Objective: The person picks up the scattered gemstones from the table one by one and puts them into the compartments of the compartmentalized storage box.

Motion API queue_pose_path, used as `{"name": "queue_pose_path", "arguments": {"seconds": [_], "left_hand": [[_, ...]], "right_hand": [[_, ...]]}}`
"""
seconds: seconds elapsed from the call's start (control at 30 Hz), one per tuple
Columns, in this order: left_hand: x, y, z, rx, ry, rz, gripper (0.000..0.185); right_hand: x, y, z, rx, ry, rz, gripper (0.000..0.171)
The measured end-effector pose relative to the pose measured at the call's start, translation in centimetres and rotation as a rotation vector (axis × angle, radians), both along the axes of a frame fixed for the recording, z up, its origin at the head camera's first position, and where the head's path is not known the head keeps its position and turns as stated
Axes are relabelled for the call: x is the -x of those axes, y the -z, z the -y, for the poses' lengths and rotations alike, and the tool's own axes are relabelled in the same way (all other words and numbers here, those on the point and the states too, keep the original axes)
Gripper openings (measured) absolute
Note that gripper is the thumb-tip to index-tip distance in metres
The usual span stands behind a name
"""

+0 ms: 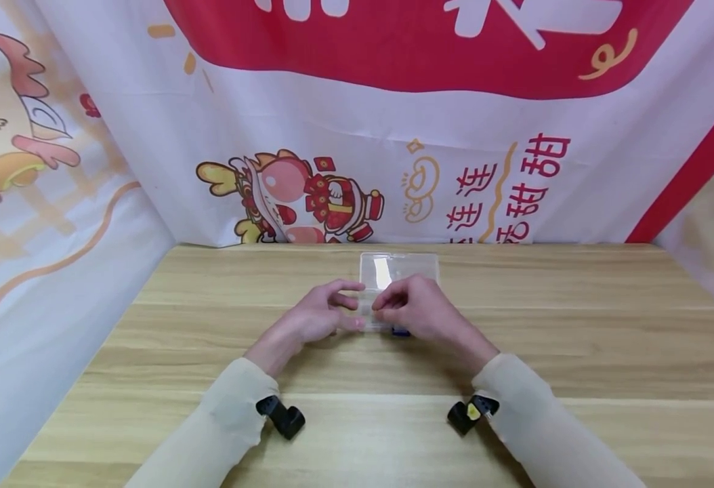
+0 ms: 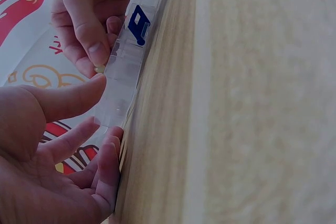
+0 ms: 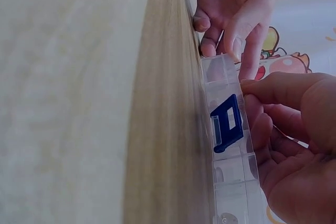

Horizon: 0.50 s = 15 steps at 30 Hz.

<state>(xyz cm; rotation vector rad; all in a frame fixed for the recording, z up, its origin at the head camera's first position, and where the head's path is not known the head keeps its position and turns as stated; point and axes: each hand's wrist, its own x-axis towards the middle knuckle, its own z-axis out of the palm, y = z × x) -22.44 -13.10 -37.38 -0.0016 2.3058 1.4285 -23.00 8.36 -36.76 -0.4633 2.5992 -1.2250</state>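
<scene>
A clear plastic compartment box (image 1: 367,313) lies on the wooden table (image 1: 576,339), its open lid (image 1: 400,270) folded back behind it. A blue latch (image 3: 227,123) sits on the box's front wall (image 2: 123,72). My left hand (image 1: 345,312) holds the box's left end, thumb on the top edge and fingers curled against the side (image 2: 102,124). My right hand (image 1: 387,310) grips the front edge beside the blue latch (image 2: 138,24), its thumb on the rim (image 3: 252,85). The hands hide what is inside the compartments.
A printed red and white banner (image 1: 393,135) hangs behind the table and along both sides. Black wrist camera mounts (image 1: 280,415) (image 1: 469,412) sit on my cream sleeves. Bare wood stretches left, right and in front of the box.
</scene>
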Motion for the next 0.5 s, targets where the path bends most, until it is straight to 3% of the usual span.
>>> {"name": "queue_pose_path", "arguments": {"seconds": [0.5], "left_hand": [[-0.02, -0.09, -0.06, -0.002, 0.006, 0.004, 0.060]], "right_hand": [[0.00, -0.05, -0.01, -0.023, -0.006, -0.018, 0.007]]}}
